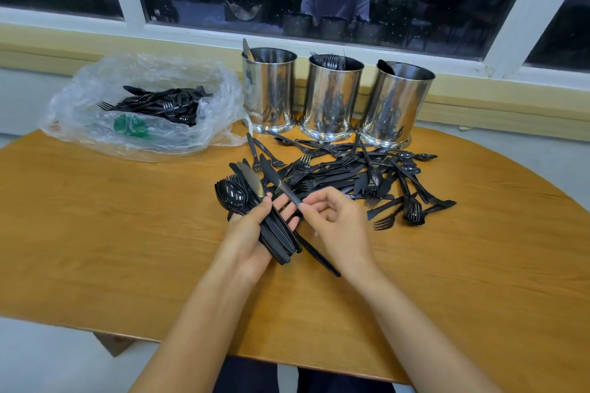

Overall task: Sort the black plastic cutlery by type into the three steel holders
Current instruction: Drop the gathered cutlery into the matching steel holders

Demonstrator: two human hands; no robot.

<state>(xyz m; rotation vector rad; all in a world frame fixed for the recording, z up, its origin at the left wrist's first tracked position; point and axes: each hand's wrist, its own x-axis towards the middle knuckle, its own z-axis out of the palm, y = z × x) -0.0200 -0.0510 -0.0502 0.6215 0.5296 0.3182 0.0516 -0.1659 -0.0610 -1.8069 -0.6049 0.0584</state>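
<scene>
My left hand (255, 230) lies palm up and holds a bundle of black knives and spoons (252, 201) across its palm. My right hand (335, 217) pinches the handle of one black knife (274, 177) that lies across the left fingers. A loose pile of black forks, knives and spoons (360, 175) is spread behind the hands. Three steel holders stand at the back: the left holder (269, 89) shows a knife, the middle holder (332, 99) shows forks, the right holder (396, 105) shows a dark utensil tip.
A clear plastic bag (140, 108) with more black cutlery lies at the back left of the wooden table (111, 233). A window sill and a dark window run behind the holders. The table's front edge is close to my body.
</scene>
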